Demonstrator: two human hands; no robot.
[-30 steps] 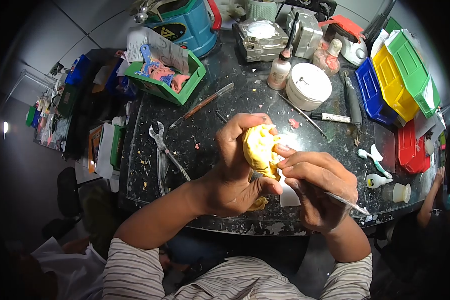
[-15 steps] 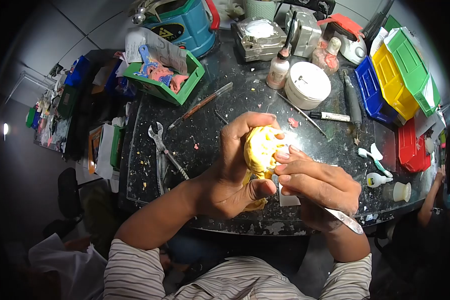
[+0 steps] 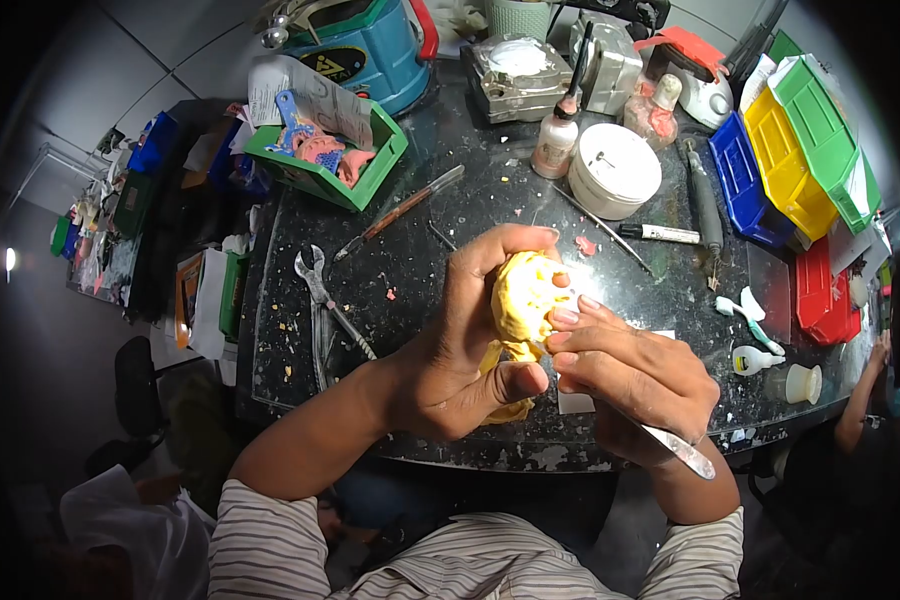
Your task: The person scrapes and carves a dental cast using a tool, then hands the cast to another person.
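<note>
My left hand (image 3: 460,340) is wrapped round a lumpy yellow plaster cast (image 3: 522,300), thumb below it and fingers over its far side. Close against the cast's right side is my right hand (image 3: 640,370), its fingers bunched round a slim metal spatula (image 3: 680,452). The spatula's flat, whitish end sticks out behind the palm toward me; its other end is hidden by the fingers. Under my left hand, more yellow plaster (image 3: 510,411) shows near the table's front edge. A small white sheet (image 3: 576,402) lies partly beneath my right hand.
On the speckled black table (image 3: 420,270) lie pliers (image 3: 315,275), a brown-handled knife (image 3: 400,212) and a marker (image 3: 660,233). A green bin (image 3: 370,180) holds impression trays. Behind stand a white tub (image 3: 615,172) and a dropper bottle (image 3: 555,145). Coloured bins (image 3: 790,150) line the right.
The cast has turned slightly in my left hand. My right hand and the spatula have shifted a little left and down, the spatula's protruding end tilting lower.
</note>
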